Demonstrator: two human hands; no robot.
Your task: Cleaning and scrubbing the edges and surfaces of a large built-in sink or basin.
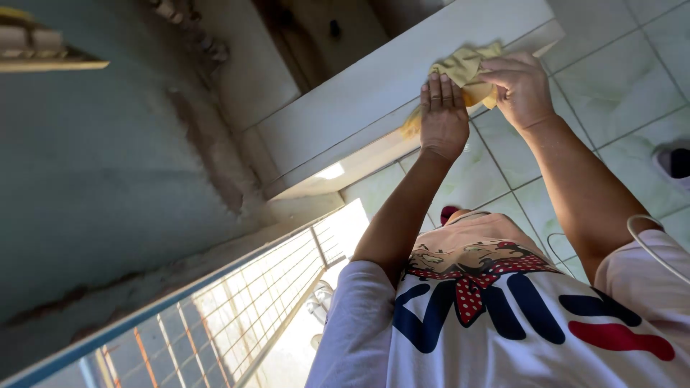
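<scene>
A crumpled yellow cloth [463, 68] lies on the edge of a long white ledge [359, 100]. My right hand [521, 86] is cupped over the cloth's right part and grips it. Beside it, my left hand [443, 115] lies flat with fingers straight and close together. Its fingertips rest on the cloth's lower edge and its palm is against the ledge's rim. A bit of yellow cloth hangs down to the left of my left wrist. Both forearms reach out from my white printed shirt [503, 323].
Pale green floor tiles [618, 79] lie beyond the ledge. A teal wall [93, 179] fills the left side, and a metal window grille [244, 316] runs along the lower left. A thin white cable [647, 244] loops over my right sleeve. A dark shoe [675, 162] shows at the right edge.
</scene>
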